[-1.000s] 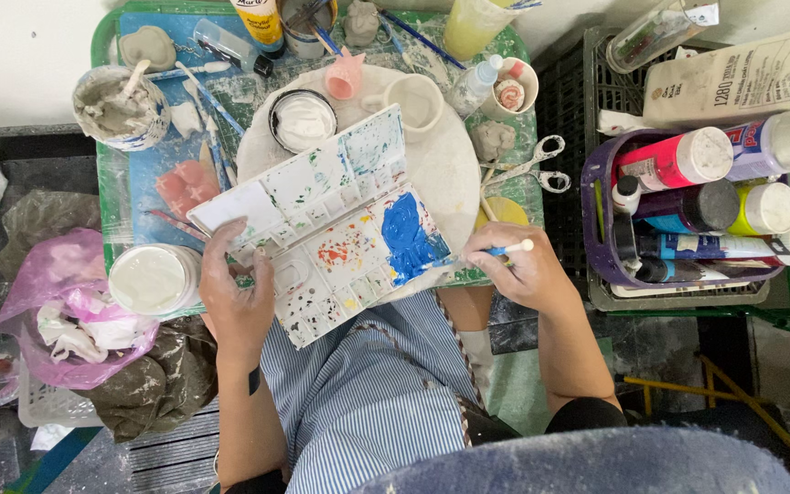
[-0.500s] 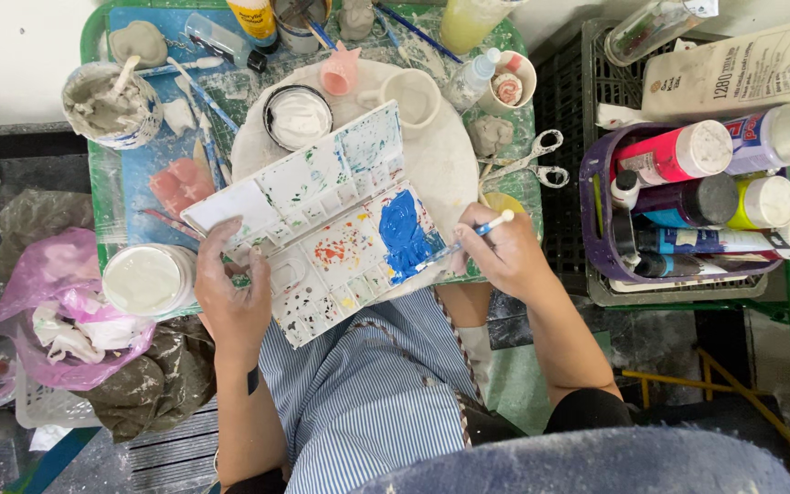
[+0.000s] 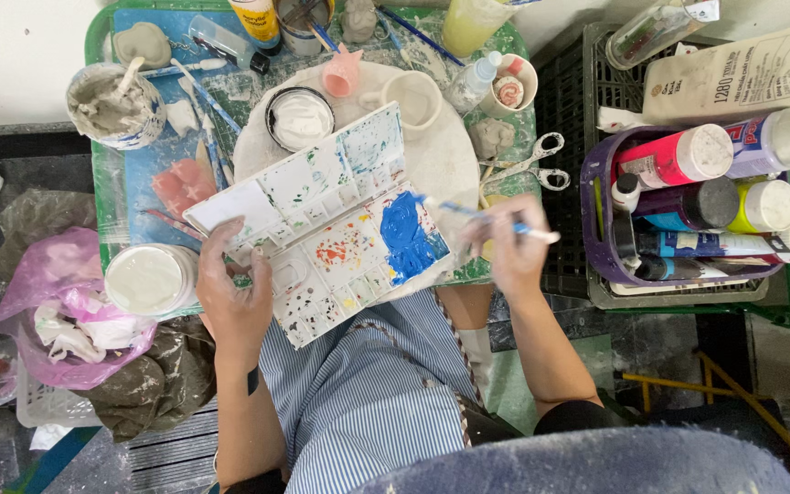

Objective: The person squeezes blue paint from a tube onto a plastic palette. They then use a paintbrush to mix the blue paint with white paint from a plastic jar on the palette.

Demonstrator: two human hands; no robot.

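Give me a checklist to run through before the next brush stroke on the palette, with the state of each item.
1. Left hand steadies the paint palette: ok, fingers rest on its near edge.
2. Right hand grips the brush: ok, though blurred.
3. Brush tip reaches the blue paint patch: ok, it meets the patch's upper edge.
4. Paint loaded on the bristles: cannot tell, too blurred.
5. White mug stands apart from the palette: ok.
6. Scissors out of the brush hand's way: not ok, they lie right behind it.
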